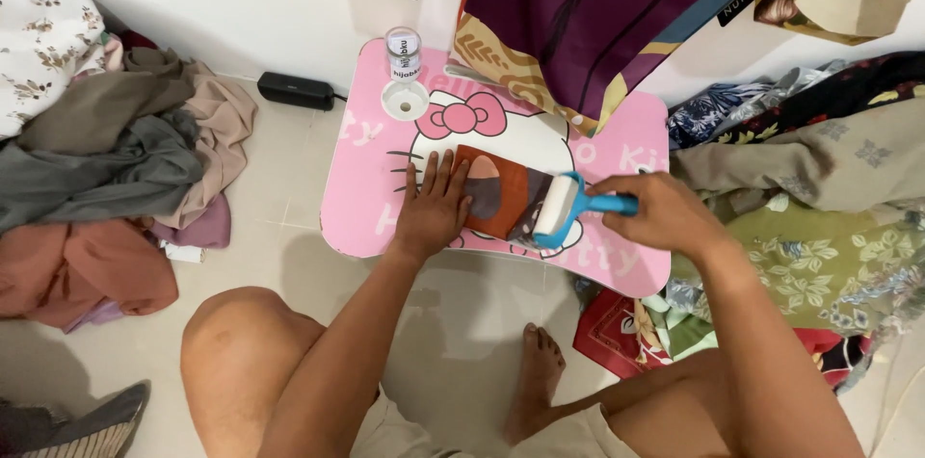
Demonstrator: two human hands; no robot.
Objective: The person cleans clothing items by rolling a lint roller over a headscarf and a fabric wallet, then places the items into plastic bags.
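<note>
Two hands working: left hand (431, 210) flat, released, pinning folded cloth (501, 193) on pink table (626, 270); right hand (665, 212) clenched on blue lint roller (564, 209), mid-pass.

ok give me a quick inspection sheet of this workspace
surface: small pink cartoon-cat table on pale tiled floor
job's things: folded brown patterned cloth; blue-handled lint roller resting on it
clutter: clear jar, white lid, fabric piles on both sides
grippers: left hand flat on the cloth; right hand grips the roller handle
cables: short cable at the black box by the wall
surroundings: white wall, hanging maroon fabric
</note>
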